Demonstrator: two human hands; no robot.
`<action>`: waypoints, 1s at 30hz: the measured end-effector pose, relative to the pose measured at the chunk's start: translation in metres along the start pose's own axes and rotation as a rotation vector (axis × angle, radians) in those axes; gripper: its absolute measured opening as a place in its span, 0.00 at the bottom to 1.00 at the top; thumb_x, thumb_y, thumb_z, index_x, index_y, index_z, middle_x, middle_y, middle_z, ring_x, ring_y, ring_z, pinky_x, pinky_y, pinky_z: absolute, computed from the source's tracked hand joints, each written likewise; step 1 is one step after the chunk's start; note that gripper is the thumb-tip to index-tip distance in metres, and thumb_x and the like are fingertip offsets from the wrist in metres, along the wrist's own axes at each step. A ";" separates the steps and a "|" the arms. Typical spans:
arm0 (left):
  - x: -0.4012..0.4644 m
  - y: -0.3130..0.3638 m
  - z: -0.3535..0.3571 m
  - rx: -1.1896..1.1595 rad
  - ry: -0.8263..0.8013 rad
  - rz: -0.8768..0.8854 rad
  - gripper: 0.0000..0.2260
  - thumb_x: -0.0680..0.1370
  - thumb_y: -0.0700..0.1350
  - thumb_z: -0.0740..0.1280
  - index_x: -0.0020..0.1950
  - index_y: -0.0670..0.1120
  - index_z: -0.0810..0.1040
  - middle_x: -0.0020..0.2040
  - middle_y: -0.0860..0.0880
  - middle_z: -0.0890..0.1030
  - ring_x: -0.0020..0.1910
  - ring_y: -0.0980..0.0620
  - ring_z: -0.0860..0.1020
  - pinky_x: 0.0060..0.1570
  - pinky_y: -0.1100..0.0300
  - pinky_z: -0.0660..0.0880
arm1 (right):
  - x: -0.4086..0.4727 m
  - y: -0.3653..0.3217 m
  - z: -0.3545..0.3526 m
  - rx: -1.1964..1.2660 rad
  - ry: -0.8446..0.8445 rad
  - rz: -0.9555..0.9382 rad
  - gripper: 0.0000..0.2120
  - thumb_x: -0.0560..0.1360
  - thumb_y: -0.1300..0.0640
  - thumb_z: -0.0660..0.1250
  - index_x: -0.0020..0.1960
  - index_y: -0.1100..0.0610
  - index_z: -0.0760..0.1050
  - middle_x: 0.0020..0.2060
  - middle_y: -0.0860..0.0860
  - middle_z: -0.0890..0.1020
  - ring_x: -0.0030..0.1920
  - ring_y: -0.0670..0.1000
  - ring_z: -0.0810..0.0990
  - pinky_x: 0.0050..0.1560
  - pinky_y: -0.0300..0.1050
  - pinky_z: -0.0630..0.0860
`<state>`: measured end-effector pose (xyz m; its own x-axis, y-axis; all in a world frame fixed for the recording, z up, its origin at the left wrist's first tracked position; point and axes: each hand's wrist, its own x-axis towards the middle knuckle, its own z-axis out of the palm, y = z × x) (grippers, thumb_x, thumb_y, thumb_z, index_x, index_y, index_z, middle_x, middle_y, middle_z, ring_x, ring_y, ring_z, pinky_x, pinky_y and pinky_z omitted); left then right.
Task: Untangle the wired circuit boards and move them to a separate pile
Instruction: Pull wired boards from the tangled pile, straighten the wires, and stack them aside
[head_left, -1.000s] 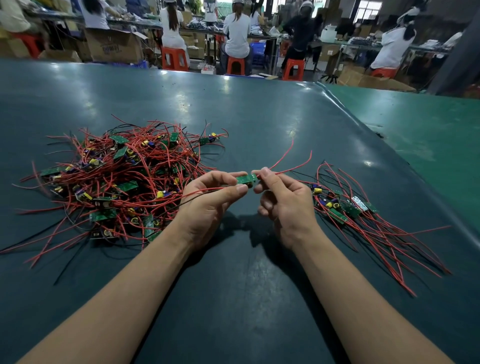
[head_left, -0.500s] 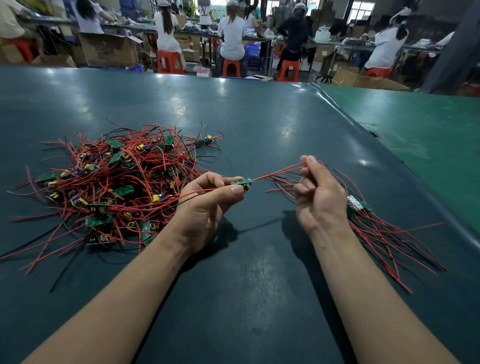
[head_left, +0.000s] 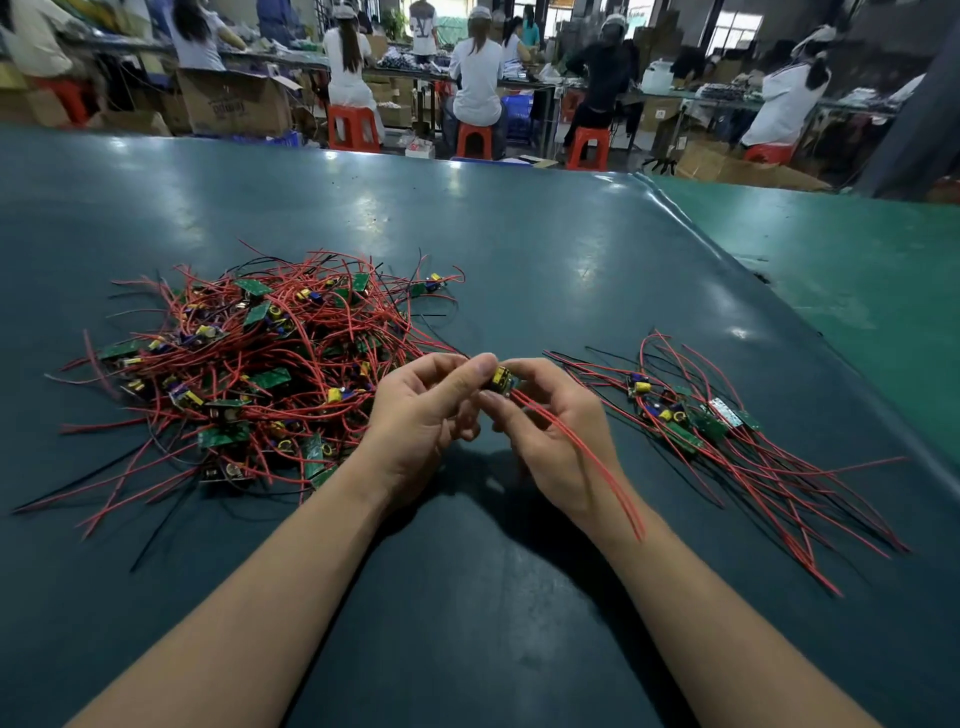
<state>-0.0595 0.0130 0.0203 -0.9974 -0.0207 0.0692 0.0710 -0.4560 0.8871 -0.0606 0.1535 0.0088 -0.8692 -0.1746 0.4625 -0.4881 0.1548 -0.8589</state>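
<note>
A small green circuit board with yellow parts (head_left: 503, 382) is pinched between the fingertips of the left hand (head_left: 421, 415) and right hand (head_left: 550, 421), its red wires (head_left: 582, 457) trailing near over the right wrist. Tangled red-wired pile (head_left: 249, 364) lies left, sorted pile (head_left: 696, 421) right, on dark teal table (head_left: 467, 597). Seated workers (head_left: 475, 73) far behind.

Head view looks forward and down, close over the table (head_left: 519, 249)
</note>
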 end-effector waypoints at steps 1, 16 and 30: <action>0.000 -0.001 0.000 0.012 -0.001 -0.012 0.09 0.66 0.45 0.74 0.38 0.44 0.75 0.28 0.48 0.75 0.24 0.55 0.70 0.23 0.64 0.67 | -0.001 0.000 -0.002 -0.094 0.016 -0.055 0.10 0.73 0.59 0.74 0.52 0.58 0.79 0.38 0.48 0.83 0.37 0.47 0.82 0.40 0.41 0.78; -0.010 -0.001 -0.022 1.569 0.505 0.665 0.08 0.75 0.50 0.68 0.48 0.46 0.80 0.47 0.46 0.80 0.50 0.42 0.73 0.49 0.49 0.66 | 0.012 0.001 -0.021 0.794 0.689 0.606 0.15 0.79 0.48 0.66 0.40 0.58 0.74 0.22 0.47 0.71 0.18 0.43 0.61 0.19 0.32 0.60; -0.012 0.009 -0.037 1.815 0.382 0.320 0.15 0.73 0.60 0.64 0.46 0.51 0.80 0.49 0.48 0.79 0.52 0.44 0.72 0.51 0.50 0.67 | 0.012 0.004 -0.003 0.344 0.386 0.435 0.15 0.80 0.51 0.65 0.37 0.56 0.78 0.22 0.48 0.74 0.21 0.45 0.67 0.21 0.36 0.62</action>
<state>-0.0477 -0.0236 0.0110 -0.8760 -0.1909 0.4428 -0.0990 0.9699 0.2223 -0.0728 0.1552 0.0112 -0.9779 0.2032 0.0495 -0.0903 -0.1970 -0.9762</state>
